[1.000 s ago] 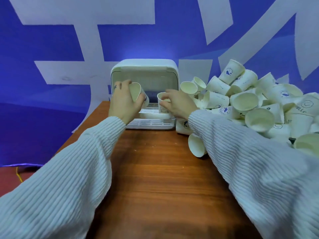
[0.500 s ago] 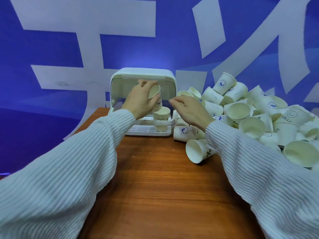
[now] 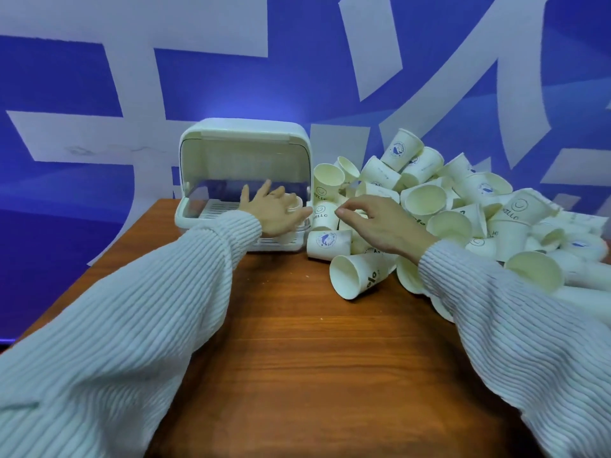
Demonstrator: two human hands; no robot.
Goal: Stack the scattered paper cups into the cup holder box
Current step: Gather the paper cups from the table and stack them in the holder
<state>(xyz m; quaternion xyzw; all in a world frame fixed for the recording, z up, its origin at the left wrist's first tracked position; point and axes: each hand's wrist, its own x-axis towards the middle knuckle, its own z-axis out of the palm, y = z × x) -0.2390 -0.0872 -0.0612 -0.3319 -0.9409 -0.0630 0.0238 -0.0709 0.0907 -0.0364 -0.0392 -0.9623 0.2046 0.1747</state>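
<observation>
1. Right now your left hand (image 3: 272,211) is inside the open front of the cup holder box (image 3: 244,140), which sits at the table's (image 3: 297,358) far edge, toward the far left corner. Its fingers are spread and loose around the top of a cup (image 3: 295,203) standing on the slatted tray; whether they pinch it or only touch it I cannot tell.
2. To do this step well, press that cup straight down so it nests fully, keep the stack upright, then draw the hand out level so your sleeve (image 3: 211,246) does not tip it.
3. Your right hand (image 3: 380,223) hangs over the near edge of the heap, fingers curled downward and holding nothing, just above a "HELLO" cup (image 3: 322,215) beside the box's right wall. Take that one next, by the rim.
4. The pile of paper cups (image 3: 463,209) fills the table's far right side, most of them lying on their sides, and crowds against the box.
5. A tipped cup (image 3: 355,277) lies nearest you, mouth toward the front; your right forearm crosses over the pile's near part, so lift clear rather than sweep.
</observation>
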